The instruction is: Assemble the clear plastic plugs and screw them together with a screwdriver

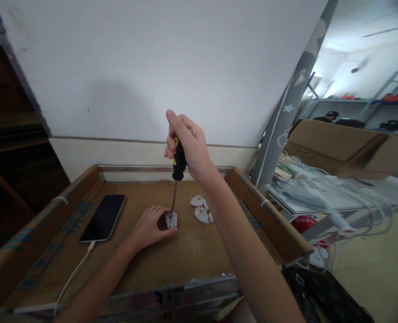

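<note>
My right hand (189,142) is closed around the black and yellow handle of a screwdriver (179,167), held upright above the cardboard surface. Its thin metal shaft runs down to a small clear-and-white plastic part (171,220), and the tip meets the top of that part. With thumb and fingers on either side, my left hand (153,225) grips the same part against the cardboard. Several similar plastic parts (201,210) lie in a loose group to the right, partly hidden behind my right forearm. What exactly the parts are cannot be made out.
A phone (104,218) with a white charging cable (74,272) lies on the left of the cardboard-lined tray (199,264). Raised cardboard walls (269,217) border it. A white wall stands behind. On the right are a cluttered table, a large cardboard box (333,141) and people farther off.
</note>
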{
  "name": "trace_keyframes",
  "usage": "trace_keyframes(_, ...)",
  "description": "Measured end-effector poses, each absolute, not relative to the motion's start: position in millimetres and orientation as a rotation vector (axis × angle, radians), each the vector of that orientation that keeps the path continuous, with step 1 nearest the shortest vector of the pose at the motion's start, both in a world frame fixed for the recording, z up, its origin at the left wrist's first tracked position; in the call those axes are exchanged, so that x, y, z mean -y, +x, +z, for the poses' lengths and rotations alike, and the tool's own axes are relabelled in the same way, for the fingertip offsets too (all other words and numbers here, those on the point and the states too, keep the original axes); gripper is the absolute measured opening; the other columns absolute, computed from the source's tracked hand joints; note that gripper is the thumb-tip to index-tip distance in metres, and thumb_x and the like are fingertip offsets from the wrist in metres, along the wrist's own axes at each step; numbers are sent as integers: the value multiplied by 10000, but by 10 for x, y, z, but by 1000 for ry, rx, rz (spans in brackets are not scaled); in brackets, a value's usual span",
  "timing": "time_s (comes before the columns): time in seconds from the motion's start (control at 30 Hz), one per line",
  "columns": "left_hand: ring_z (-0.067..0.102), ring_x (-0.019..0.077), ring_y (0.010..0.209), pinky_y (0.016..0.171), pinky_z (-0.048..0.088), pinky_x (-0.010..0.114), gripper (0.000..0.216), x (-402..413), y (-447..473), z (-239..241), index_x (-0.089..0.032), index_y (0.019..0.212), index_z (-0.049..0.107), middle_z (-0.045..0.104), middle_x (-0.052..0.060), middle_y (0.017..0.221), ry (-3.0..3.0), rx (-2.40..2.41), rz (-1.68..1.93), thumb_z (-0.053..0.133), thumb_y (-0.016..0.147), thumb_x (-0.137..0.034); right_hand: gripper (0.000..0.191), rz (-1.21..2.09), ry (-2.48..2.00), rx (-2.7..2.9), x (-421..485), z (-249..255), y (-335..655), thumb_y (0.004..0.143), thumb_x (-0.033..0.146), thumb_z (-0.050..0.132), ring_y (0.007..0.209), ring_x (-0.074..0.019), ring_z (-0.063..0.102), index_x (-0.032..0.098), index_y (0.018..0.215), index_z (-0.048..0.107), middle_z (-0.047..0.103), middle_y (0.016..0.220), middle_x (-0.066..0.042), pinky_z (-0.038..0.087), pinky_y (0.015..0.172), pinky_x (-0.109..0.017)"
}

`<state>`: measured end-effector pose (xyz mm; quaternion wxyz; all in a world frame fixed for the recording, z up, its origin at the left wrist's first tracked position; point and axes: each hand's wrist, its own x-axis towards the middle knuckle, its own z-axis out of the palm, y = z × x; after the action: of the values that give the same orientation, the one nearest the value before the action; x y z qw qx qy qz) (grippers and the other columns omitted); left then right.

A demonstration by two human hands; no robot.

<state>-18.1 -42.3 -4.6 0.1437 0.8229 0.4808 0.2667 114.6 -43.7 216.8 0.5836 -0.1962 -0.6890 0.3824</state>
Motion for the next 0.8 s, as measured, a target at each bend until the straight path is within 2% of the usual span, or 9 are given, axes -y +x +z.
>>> trace_keyframes(0.1, 559, 287, 1000, 883, 413, 397, 476, 425, -173, -38, -212, 1053, 596, 637, 73, 1044, 2405, -1390, 777, 666, 692, -514, 397, 956, -527, 1726, 365, 2210, 1164, 848, 514, 467, 510, -91, 456, 220, 601, 363, 408, 534, 52, 443, 590, -250)
trace_keyframes(0.2, 561, 284, 992, 878, 417, 398, 468, 426, -168, -35, -204, 1043, 603, 639, 72, 1041, 2402, -1382, 784, 669, 687, -501, 329, 385, -752, 1699, 377, 2157, 1119, 844, 468, 509, 697, -129, 503, 205, 652, 458, 498, 686, -2, 427, 707, -271)
trace_keyframes(0.3, 559, 285, 995, 883, 415, 403, 482, 429, -165, -34, -209, 1058, 600, 639, 70, 1046, 2400, -1398, 768, 665, 684, -507, 140, -35, -830, 1601, 436, 2084, 1051, 908, 298, 420, 837, -159, 519, 199, 915, 518, 545, 861, -54, 394, 788, -301)
trace_keyframes(0.37, 559, 285, 995, 884, 415, 401, 489, 430, -164, -34, -210, 1075, 594, 638, 70, 1050, 2399, -1402, 764, 663, 687, -500, 147, 47, -782, 1600, 461, 2074, 1027, 915, 236, 365, 767, -142, 534, 207, 1012, 471, 540, 813, -33, 401, 735, -287)
trace_keyframes(0.47, 564, 284, 991, 883, 419, 399, 475, 430, -164, -33, -208, 1068, 597, 640, 72, 1048, 2396, -1384, 783, 666, 688, -483, 77, 535, -647, 1619, 453, 2128, 1046, 881, 315, 444, 527, -100, 475, 241, 889, 422, 455, 584, 61, 387, 561, -234)
trace_keyframes(0.53, 568, 285, 987, 879, 423, 401, 462, 428, -168, -33, -206, 1052, 603, 641, 71, 1040, 2393, -1370, 795, 670, 686, -480, 243, 882, -537, 1668, 428, 2176, 1078, 849, 443, 487, 441, -86, 422, 243, 756, 384, 392, 490, 89, 368, 493, -220)
trace_keyframes(0.6, 567, 284, 985, 878, 423, 402, 465, 427, -172, -36, -205, 1053, 602, 640, 71, 1036, 2394, -1364, 797, 667, 689, -487, 387, 1041, -495, 1721, 406, 2203, 1103, 820, 563, 475, 441, -84, 427, 232, 659, 358, 402, 484, 76, 384, 494, -227)
trace_keyframes(0.7, 560, 281, 995, 888, 416, 403, 479, 424, -178, -45, -205, 1072, 593, 634, 77, 1052, 2400, -1370, 786, 659, 700, -500, 428, 716, -647, 1719, 404, 2189, 1102, 804, 577, 506, 573, -103, 487, 212, 603, 407, 465, 584, 26, 418, 594, -245)
trace_keyframes(0.8, 554, 285, 1005, 887, 415, 404, 506, 423, -175, -48, -201, 1102, 581, 631, 80, 1071, 2395, -1371, 783, 663, 698, -494, 208, 134, -780, 1656, 448, 2156, 1083, 864, 337, 523, 801, -146, 519, 190, 717, 523, 530, 760, -28, 405, 783, -283)
